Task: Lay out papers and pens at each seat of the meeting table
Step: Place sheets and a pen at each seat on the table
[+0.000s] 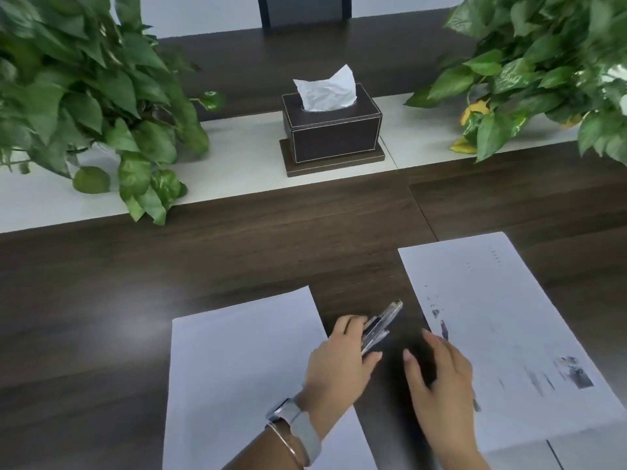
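Two white sheets lie on the dark wooden table (237, 252). A blank sheet (237, 374) is at the lower left, and a printed sheet (502, 334) lies at the right, angled. Between them my left hand (339, 364) is closed around a bundle of pens (381, 322), whose tips point up and to the right. My right hand (441, 378) hovers close beside it with fingers spread, its back edge over the printed sheet's left edge. A watch and a bangle sit on my left wrist.
A dark tissue box (334, 130) stands on the white centre strip (237, 164) of the table. Leafy potted plants spread at the far left (84, 96) and far right (543, 62). A dark chair back (302, 8) shows beyond the table.
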The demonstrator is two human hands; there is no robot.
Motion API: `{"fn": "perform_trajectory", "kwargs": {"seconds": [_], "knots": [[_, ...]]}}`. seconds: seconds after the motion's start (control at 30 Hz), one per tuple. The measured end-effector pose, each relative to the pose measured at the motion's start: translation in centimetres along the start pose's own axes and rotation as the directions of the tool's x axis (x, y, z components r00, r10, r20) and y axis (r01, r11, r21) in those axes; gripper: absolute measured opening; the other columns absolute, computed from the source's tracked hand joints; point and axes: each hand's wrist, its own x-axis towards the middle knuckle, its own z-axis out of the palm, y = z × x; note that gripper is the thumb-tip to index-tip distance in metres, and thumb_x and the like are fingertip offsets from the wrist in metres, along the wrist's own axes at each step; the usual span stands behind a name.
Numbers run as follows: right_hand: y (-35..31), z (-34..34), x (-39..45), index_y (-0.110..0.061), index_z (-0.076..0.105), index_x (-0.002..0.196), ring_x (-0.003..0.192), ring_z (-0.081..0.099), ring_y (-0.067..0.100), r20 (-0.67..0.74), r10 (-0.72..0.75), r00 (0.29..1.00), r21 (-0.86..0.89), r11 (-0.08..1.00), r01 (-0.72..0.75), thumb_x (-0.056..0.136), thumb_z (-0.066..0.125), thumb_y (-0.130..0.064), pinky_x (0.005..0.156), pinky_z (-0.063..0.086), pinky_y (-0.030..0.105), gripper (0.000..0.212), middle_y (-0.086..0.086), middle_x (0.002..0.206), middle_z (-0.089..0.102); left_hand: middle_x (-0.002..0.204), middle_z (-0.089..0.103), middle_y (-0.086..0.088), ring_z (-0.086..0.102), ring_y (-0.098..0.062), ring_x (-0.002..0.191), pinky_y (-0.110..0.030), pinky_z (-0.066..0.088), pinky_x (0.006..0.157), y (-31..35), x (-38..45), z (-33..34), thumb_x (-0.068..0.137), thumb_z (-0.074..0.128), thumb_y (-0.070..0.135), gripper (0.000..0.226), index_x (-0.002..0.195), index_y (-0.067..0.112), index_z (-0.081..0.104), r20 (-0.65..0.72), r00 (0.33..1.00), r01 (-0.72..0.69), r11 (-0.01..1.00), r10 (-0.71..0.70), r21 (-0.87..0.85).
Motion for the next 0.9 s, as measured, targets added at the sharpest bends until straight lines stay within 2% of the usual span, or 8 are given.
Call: {"fn": "perform_trajectory", "kwargs": {"seconds": [0.07,0.17,0.3,0.4,0.5,0.7,0.77,0.9], "knots": [[-1.4,2.0,-2.5,-0.016,0.055,0.128,0.123,0.042,0.021,0.114,-0.020,0.993,0.034,0.999,0.016,0.085,0.064,-0.026,0.098,0.032,0.025,0.045,0.005,0.131,0.053,0.145,0.035,0.010,0.052,-0.015,0.121,-0.028,0.044,0.095,-2.2,-1.5,-0.9,0.092,0.053,0.039,0.056,0.141,0.028,0.030,-0.043,0.998,0.041,0.998,-0.043,-0.048],[-2.8,4.4,-5.4,-0.012,0.058,0.123,0.113,0.045,0.025,0.190,0.022,0.982,0.011,1.000,-0.025,0.080,0.070,-0.031,0.095,0.036,0.028,0.049,0.008,0.123,0.056,0.150,0.026,0.012,0.049,-0.015,0.124,-0.028,0.043,0.095,-5.9,-3.9,-2.1,0.091,0.052,0.042,0.059,0.142,0.028,0.028,-0.089,0.992,0.081,0.995,-0.085,-0.050],[-3.9,6.2,-7.8,-0.010,0.061,0.110,0.101,0.047,0.030,0.190,0.106,0.976,0.021,0.993,-0.112,0.075,0.075,-0.032,0.084,0.040,0.037,0.044,0.010,0.104,0.057,0.156,0.011,0.014,0.047,-0.017,0.128,-0.031,0.043,0.095,-11.1,-6.9,-3.2,0.090,0.051,0.049,0.068,0.147,0.028,0.019,-0.102,0.976,0.187,0.982,-0.190,-0.034],[-5.1,6.9,-9.3,-0.016,0.058,0.087,0.092,0.051,0.027,0.182,0.142,0.973,0.123,0.978,-0.166,0.080,0.071,-0.023,0.072,0.035,0.031,0.016,-0.001,0.081,0.056,0.157,0.009,0.014,0.050,-0.017,0.126,-0.031,0.045,0.093,-14.5,-9.3,-4.3,0.088,0.051,0.052,0.074,0.148,0.027,0.015,-0.122,0.963,0.236,0.971,-0.239,-0.039],[-6.1,7.6,-10.5,-0.021,0.053,0.071,0.074,0.053,0.022,0.151,0.160,0.976,0.192,0.963,-0.187,0.083,0.069,-0.018,0.060,0.033,0.024,0.020,-0.007,0.066,0.056,0.158,0.004,0.016,0.050,-0.015,0.126,-0.031,0.045,0.092,-17.2,-11.3,-4.9,0.088,0.049,0.055,0.078,0.149,0.026,0.010,-0.119,0.947,0.295,0.954,-0.298,-0.048],[-7.6,8.6,-11.9,-0.016,0.061,0.078,0.071,0.053,0.018,0.199,0.198,0.960,0.222,0.945,-0.241,0.084,0.067,-0.025,0.065,0.034,0.025,0.013,-0.004,0.069,0.060,0.158,-0.004,0.017,0.054,-0.013,0.121,-0.031,0.049,0.090,-19.5,-12.5,-5.1,0.089,0.046,0.056,0.076,0.149,0.027,0.009,-0.098,0.942,0.318,0.948,-0.320,-0.037],[-7.7,8.6,-11.9,-0.016,0.063,0.075,0.068,0.054,0.016,0.204,0.211,0.956,0.223,0.941,-0.256,0.082,0.069,-0.027,0.060,0.035,0.026,0.015,-0.003,0.070,0.062,0.158,-0.005,0.016,0.055,-0.013,0.120,-0.031,0.050,0.089,-19.7,-12.4,-5.2,0.089,0.045,0.057,0.076,0.149,0.027,0.009,-0.097,0.945,0.313,0.949,-0.314,-0.018],[-7.2,7.6,-11.2,-0.014,0.065,0.067,0.066,0.055,0.009,0.143,0.179,0.973,0.256,0.943,-0.212,0.080,0.071,-0.024,0.057,0.037,0.017,0.018,-0.003,0.068,0.064,0.158,-0.003,0.016,0.052,-0.013,0.123,-0.029,0.045,0.094,-18.4,-11.8,-5.4,0.089,0.045,0.056,0.075,0.149,0.026,0.011,-0.106,0.957,0.273,0.962,-0.271,0.000]]}}
